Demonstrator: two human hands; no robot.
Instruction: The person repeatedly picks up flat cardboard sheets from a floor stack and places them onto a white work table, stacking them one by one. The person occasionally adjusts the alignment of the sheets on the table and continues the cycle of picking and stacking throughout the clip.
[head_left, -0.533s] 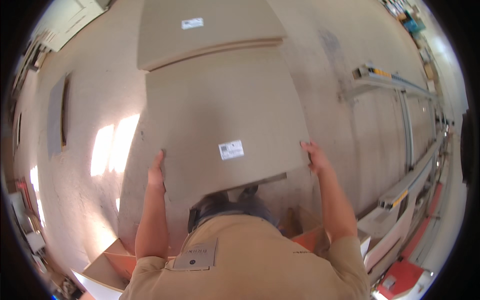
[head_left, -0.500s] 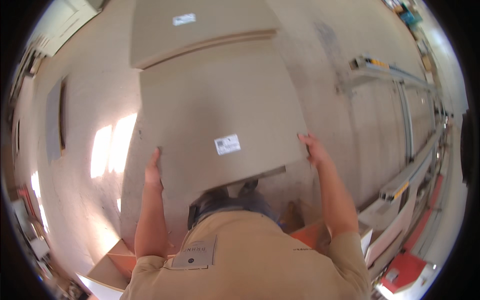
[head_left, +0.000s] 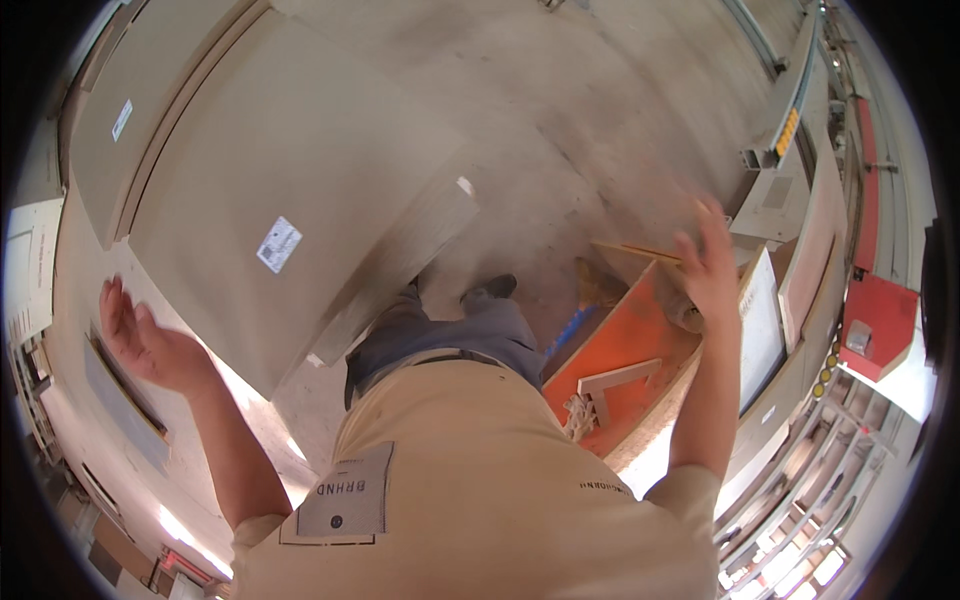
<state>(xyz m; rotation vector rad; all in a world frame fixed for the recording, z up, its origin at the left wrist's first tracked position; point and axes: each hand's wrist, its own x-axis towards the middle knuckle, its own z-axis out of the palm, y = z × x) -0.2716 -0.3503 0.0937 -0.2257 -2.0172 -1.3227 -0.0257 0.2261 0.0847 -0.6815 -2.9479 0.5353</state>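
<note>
A large flat brown cardboard box [head_left: 330, 130] lies ahead of me to the left, with a white label [head_left: 279, 244] on its top face. Behind it sits a second brown box [head_left: 150, 95], also labelled. My left hand [head_left: 150, 345] is off to the side of the near box, apart from it, palm showing and fingers loosely spread. On the other side, my right hand [head_left: 710, 265] is raised in the air beside an orange-sided bin [head_left: 625, 350]. It is slightly blurred, its fingers are apart, and nothing is in it.
Wood offcuts [head_left: 620, 376] lie in the orange-sided bin by my right leg. Boards [head_left: 810, 240] lean at the right, below a metal rail [head_left: 790, 110]. A red cabinet [head_left: 880, 325] stands at the far right. A grey panel [head_left: 125, 400] is on the floor at the left.
Both hands have let go of the near box and moved apart. My view has turned to the right, so the boxes now appear further left and the orange-sided bin shows more.
</note>
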